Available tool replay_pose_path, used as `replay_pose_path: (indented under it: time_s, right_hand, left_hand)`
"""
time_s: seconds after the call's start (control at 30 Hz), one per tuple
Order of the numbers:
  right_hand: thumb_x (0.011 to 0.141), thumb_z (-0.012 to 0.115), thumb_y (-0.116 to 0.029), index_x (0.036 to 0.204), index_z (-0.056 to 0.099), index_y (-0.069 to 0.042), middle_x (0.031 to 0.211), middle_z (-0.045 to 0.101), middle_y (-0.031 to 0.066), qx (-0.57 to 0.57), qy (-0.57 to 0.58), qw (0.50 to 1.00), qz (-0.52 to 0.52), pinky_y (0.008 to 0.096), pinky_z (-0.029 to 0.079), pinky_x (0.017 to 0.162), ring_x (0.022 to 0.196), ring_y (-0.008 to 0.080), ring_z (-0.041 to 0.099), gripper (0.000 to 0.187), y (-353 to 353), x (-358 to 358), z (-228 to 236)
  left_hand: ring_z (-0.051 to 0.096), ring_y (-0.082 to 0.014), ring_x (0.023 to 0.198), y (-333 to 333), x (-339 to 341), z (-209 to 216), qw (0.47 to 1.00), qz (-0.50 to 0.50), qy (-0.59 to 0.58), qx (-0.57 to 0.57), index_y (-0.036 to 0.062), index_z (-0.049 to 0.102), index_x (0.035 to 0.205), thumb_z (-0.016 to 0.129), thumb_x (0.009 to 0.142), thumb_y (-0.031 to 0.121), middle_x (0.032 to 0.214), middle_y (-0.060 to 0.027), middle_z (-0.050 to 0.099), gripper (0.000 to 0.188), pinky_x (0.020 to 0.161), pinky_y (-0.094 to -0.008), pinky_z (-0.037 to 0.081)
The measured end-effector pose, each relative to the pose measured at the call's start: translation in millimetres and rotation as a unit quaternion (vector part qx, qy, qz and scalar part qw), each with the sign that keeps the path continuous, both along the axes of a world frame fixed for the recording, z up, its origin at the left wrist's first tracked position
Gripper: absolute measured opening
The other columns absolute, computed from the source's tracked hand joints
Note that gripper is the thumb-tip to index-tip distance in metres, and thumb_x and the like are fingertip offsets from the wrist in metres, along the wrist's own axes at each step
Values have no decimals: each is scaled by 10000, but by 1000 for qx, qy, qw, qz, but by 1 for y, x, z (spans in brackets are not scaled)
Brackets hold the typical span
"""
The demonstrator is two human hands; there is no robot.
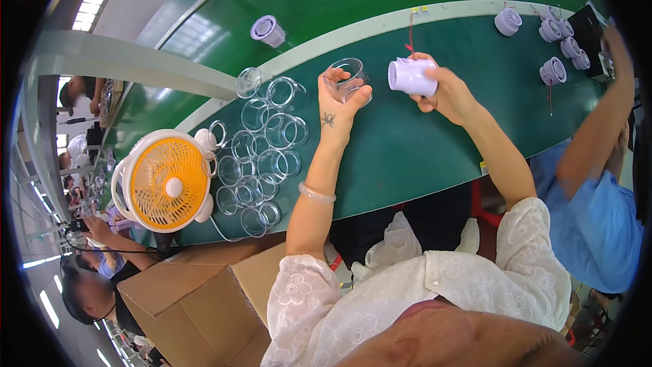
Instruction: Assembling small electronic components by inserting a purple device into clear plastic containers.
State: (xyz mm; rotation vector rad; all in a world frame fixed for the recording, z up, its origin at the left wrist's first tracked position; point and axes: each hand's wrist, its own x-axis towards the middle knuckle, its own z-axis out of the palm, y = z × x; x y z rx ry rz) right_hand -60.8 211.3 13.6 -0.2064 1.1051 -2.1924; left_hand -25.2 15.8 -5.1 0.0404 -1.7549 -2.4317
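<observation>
My left hand [341, 98] is wrapped round a clear plastic cup [352, 72], a short transparent cylinder, held above the green table. Just to its right, my right hand [445, 90] grips a pale lilac cylindrical housing [409, 77], tilted on its side with one end toward the cup. A thin red wire [410, 34] rises from behind the housing. The cup and the housing are apart. Left of my left forearm, several more clear cups [279, 130] stand in a close group on the table.
An orange and white fan [171, 180] stands at the left, beside an open cardboard box [197, 299]. One lilac housing [267, 31] sits on the green surface beyond the pale rail [370, 26]. Several more lilac housings [553, 71] are at the far right, near a co-worker's arm [598, 122].
</observation>
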Motion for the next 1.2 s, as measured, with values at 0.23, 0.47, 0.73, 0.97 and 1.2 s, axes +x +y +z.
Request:
replay_pose_path:
  time_s: [0.23,0.47,0.73,0.97,1.2]
  right_hand:
    - [834,395,-372,1079,363,-84,826,494,80,-1,-56,998,-43,238,390,517,597,123,462,380,-3,-7,1]
    - [849,261,-479,1008,446,-36,772,543,89,-171,-182,964,92,227,401,484,538,111,469,506,7,-17,-20]
    - [719,585,-89,1101,452,-116,991,454,79,193,271,911,-243,225,414,629,846,167,456,406,-6,-7,-5]
    - [586,621,-45,1014,553,-128,973,435,55,405,577,621,-341,282,371,703,843,207,391,442,-5,-3,6]
    - [546,642,-50,1002,562,-119,945,454,75,374,674,569,-286,289,386,679,812,223,424,469,-12,0,3]
  left_hand:
    - [465,-185,915,-6,-2,-2,994,-27,-25,102,26,309,1066,599,693,61,1051,-79,348,474,784,-288,401]
    - [479,-136,818,-4,1,2,998,-59,-4,26,87,408,741,699,623,128,1030,-136,494,317,722,-268,422]
    - [493,-184,900,8,6,6,989,-12,72,-125,10,463,883,712,603,82,1056,-114,428,382,743,-283,424]
    - [419,-294,988,11,7,6,892,76,198,-399,16,418,1134,641,669,77,1116,-164,338,519,836,-339,376]
    - [405,-303,1001,17,10,12,807,79,225,-541,9,501,1032,674,633,69,1100,-158,361,439,823,-350,384]
